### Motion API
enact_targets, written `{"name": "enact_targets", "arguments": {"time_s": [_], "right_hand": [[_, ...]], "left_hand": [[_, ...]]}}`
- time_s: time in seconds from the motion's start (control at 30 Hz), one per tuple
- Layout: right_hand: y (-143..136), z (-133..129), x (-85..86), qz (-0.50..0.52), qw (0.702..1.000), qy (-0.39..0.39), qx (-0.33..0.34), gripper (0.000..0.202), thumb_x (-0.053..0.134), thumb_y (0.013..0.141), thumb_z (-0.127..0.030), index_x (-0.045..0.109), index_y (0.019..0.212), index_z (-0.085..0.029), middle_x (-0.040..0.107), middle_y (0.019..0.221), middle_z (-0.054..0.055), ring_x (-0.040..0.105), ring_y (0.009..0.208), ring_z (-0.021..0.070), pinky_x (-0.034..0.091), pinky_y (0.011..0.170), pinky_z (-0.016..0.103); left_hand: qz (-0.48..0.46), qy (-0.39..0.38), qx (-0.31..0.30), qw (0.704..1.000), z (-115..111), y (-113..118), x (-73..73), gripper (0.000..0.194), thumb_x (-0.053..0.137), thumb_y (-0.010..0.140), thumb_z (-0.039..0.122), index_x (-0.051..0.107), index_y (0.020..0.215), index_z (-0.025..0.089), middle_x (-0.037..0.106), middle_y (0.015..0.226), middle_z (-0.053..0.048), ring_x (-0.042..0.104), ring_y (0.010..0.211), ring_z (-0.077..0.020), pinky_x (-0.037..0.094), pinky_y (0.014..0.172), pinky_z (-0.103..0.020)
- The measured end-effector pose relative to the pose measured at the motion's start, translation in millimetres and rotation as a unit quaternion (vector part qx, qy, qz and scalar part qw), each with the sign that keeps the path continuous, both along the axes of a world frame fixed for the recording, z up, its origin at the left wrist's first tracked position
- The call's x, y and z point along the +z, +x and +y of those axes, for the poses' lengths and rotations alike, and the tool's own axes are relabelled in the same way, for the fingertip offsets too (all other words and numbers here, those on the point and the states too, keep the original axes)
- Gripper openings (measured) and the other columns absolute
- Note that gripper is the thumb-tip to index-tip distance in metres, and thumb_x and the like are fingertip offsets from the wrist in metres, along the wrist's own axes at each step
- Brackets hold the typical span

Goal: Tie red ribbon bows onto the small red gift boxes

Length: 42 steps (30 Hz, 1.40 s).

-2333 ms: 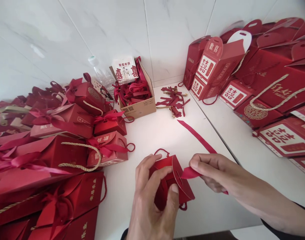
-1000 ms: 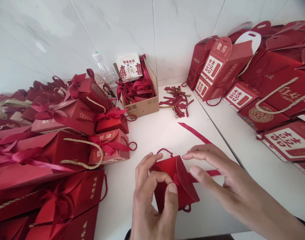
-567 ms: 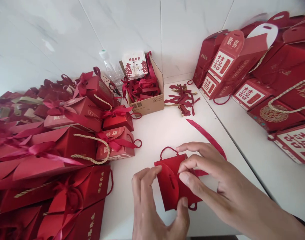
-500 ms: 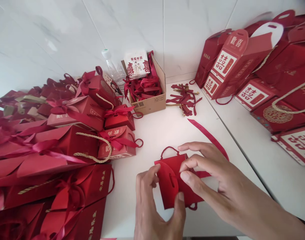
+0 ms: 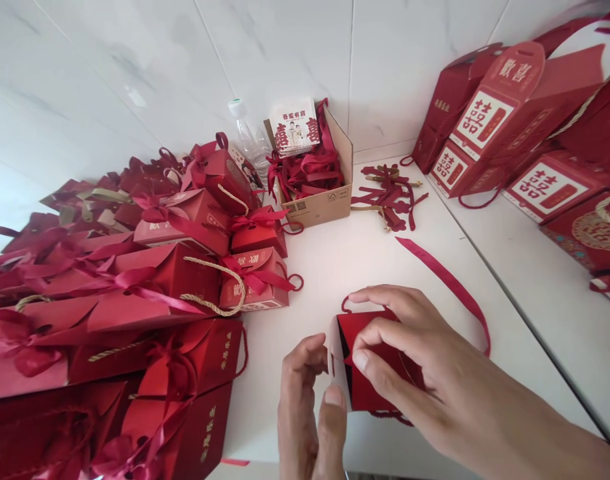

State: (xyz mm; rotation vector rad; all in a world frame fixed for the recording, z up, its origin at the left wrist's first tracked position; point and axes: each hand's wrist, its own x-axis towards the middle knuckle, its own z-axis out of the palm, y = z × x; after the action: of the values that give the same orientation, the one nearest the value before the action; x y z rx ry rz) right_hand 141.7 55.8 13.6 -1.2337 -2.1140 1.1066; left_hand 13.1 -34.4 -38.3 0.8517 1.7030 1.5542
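Observation:
A small red gift box (image 5: 373, 393) stands on the white table in front of me. Its left flap (image 5: 338, 357) is raised, showing a pale inner side and a dark gap beneath. At that flap, my left hand (image 5: 312, 400) curls its fingers and thumb around the edge. My right hand (image 5: 415, 353) lies over the box top from the right, thumb and forefinger pinched together at the other flap's edge. Cord handles show at the box's far and near sides. A loose dark red ribbon (image 5: 445, 272) lies on the table beyond my right hand.
Finished boxes with ribbon bows (image 5: 255, 280) crowd the left side. A cardboard box (image 5: 319, 208) of ribbons and printed cards stands by the wall, beside a clear bottle (image 5: 242, 127). Short ribbon pieces (image 5: 389, 193) lie right of it. More red boxes (image 5: 485, 120) are stacked at right.
The left flap, flat on the box before, is now lifted and turned outward by my left hand. My right hand stays over the box top. The view has shifted slightly left.

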Motion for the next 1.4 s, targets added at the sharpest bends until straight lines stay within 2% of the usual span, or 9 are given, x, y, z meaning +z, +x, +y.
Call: {"name": "enact_targets", "arguments": {"time_s": [0.37,0.57,0.63,0.73,0.87,1.0,1.1,1.23,1.4], "right_hand": [[-6.4,5.2,-8.1,-0.012,1.000,0.014,0.015,0.030,0.049,0.104,-0.038,0.071,0.085,-0.028,0.062,0.134,0.009,0.053,0.138,0.0295,0.056,0.103,0.047],[-8.6,3.7,-7.2,-0.010,1.000,0.020,0.014,0.030,0.050,0.103,-0.038,0.070,0.084,-0.027,0.064,0.133,0.009,0.054,0.137,0.0310,0.053,0.105,0.050],[-8.8,4.1,-6.4,-0.008,1.000,0.019,0.011,0.031,0.050,0.103,-0.040,0.070,0.084,-0.027,0.064,0.132,0.010,0.055,0.136,0.0314,0.054,0.104,0.051],[-7.8,5.4,-5.6,-0.004,1.000,0.023,0.012,0.030,0.051,0.104,-0.038,0.070,0.084,-0.027,0.065,0.131,0.010,0.056,0.134,0.0312,0.055,0.103,0.051],[-5.9,6.4,-5.6,-0.007,0.999,0.028,0.013,0.030,0.050,0.104,-0.038,0.070,0.084,-0.027,0.065,0.131,0.010,0.057,0.133,0.0306,0.055,0.104,0.050],[-5.1,5.7,-5.8,-0.003,1.000,0.026,-0.001,0.029,0.050,0.105,-0.041,0.071,0.090,-0.029,0.067,0.129,0.008,0.058,0.133,0.0289,0.056,0.104,0.047],[0.6,5.2,-7.7,0.005,0.999,0.031,-0.023,0.023,0.050,0.106,-0.042,0.070,0.104,-0.031,0.069,0.129,0.006,0.063,0.128,0.0269,0.058,0.099,0.042],[24.0,3.9,-16.9,-0.006,0.996,0.044,-0.080,0.024,0.053,0.104,-0.045,0.065,0.124,-0.036,0.069,0.137,0.004,0.071,0.119,0.0266,0.064,0.076,0.031],[62.2,-5.5,-35.4,-0.036,0.989,0.003,-0.146,0.036,0.059,0.100,-0.055,0.061,0.133,-0.041,0.074,0.132,0.002,0.078,0.097,0.0275,0.062,0.054,0.029]], "left_hand": [[0.001,0.025,-0.017,1.000,1.6,-5.0,5.2,0.035,0.062,0.100,0.049,0.067,0.128,0.030,0.065,0.096,-0.004,0.060,0.093,-0.0221,0.049,0.088,-0.032],[-0.058,-0.046,-0.022,0.997,10.8,-14.9,19.0,0.031,0.069,0.094,0.056,0.075,0.100,0.025,0.068,0.083,-0.001,0.062,0.079,-0.0184,0.049,0.068,-0.025],[-0.076,-0.061,-0.023,0.995,15.0,-18.0,21.3,0.031,0.076,0.089,0.055,0.075,0.096,0.025,0.070,0.084,-0.001,0.064,0.079,-0.0177,0.050,0.069,-0.024],[-0.079,-0.044,-0.026,0.996,20.4,-20.4,22.5,0.029,0.081,0.085,0.051,0.076,0.091,0.023,0.070,0.086,-0.002,0.064,0.080,-0.0172,0.051,0.073,-0.024],[-0.077,-0.033,-0.037,0.996,24.1,-19.0,22.8,0.028,0.081,0.086,0.048,0.072,0.082,0.021,0.064,0.079,0.001,0.056,0.070,-0.0133,0.048,0.067,-0.021],[-0.115,-0.050,0.004,0.992,22.9,-19.6,17.1,0.031,0.073,0.093,0.050,0.067,0.082,0.022,0.069,0.083,-0.001,0.061,0.075,-0.0135,0.050,0.069,-0.020],[-0.184,-0.009,0.037,0.982,19.8,-27.3,9.0,0.025,0.074,0.092,0.045,0.064,0.085,0.023,0.070,0.080,0.001,0.066,0.075,-0.0145,0.056,0.076,-0.024],[-0.232,0.017,0.070,0.970,12.4,-46.1,-2.3,0.021,0.073,0.091,0.041,0.064,0.088,0.023,0.069,0.070,0.002,0.066,0.062,-0.0163,0.059,0.065,-0.028],[-0.254,-0.041,0.131,0.958,-3.6,-75.1,-23.5,0.032,0.084,0.078,0.043,0.061,0.087,0.023,0.067,0.062,0.003,0.063,0.053,-0.0164,0.055,0.051,-0.027]]}}
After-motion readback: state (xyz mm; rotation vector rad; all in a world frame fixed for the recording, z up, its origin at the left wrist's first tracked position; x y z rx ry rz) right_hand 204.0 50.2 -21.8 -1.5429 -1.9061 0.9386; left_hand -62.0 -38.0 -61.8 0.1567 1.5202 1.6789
